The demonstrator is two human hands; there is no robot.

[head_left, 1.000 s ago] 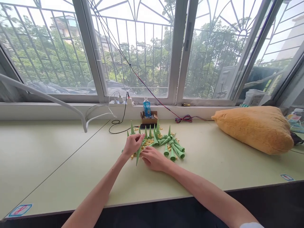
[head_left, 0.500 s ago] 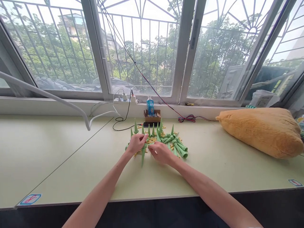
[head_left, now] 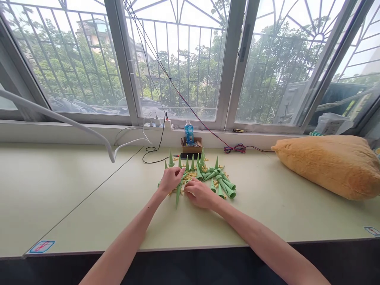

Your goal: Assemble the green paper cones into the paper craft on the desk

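Observation:
My left hand [head_left: 171, 179] is closed around a green plastic plant-watering spike [head_left: 177, 198], whose pointed end slants down toward the table's front edge. Just to the right, my right hand [head_left: 198, 192] has its fingers curled together beside small yellow plastic pieces [head_left: 181, 190]. Whatever its fingertips may pinch is too small to make out. Behind both hands several green spikes [head_left: 187, 163] stand point up among more yellow pieces. A heap of green spikes [head_left: 227, 185] lies right of my right hand, some with open round ends toward me.
Behind the parts are a dark phone [head_left: 190, 156] on a cable and a small cardboard box [head_left: 191, 148] with a blue bottle [head_left: 189, 133]. A tan plush cushion [head_left: 323, 166] lies right. At left, a white curved arm [head_left: 89, 132] hangs over the table [head_left: 89, 221].
My right hand has drawn slightly down from the held spike, and its fingers have curled nearer the yellow pieces. My left hand keeps hold of the spike. The view has shifted a little.

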